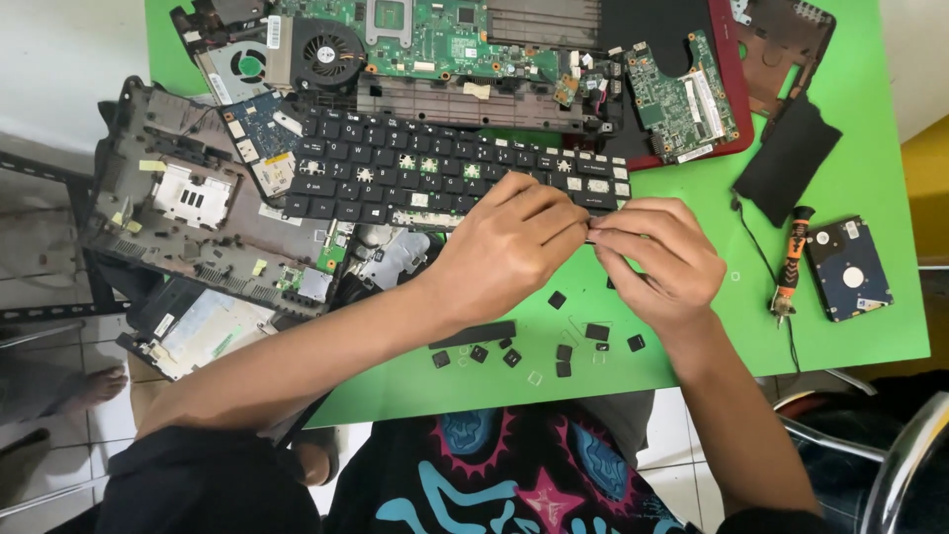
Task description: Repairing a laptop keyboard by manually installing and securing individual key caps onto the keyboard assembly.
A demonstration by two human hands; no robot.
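The green bench [850, 119] carries a pile of stripped laptop parts. Largest, beyond the fingers, lie the grey laptop shells [188, 213] and green circuit boards [435, 40]. The black keyboard [435, 173] lies flat across them, its near right edge just under both hands, likely so that edge stays reachable. The left hand [504, 247] and right hand [657, 257] meet fingertip to fingertip, pinched closed on something small and dark; what exactly, I cannot tell. Loose black keycaps [559, 300] scatter nearer the body. A screwdriver [791, 262] and hard drive [848, 267] sit right of the fingers, clear of them.

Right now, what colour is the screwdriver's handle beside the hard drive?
Orange and black, on the screwdriver; seen in the head view.
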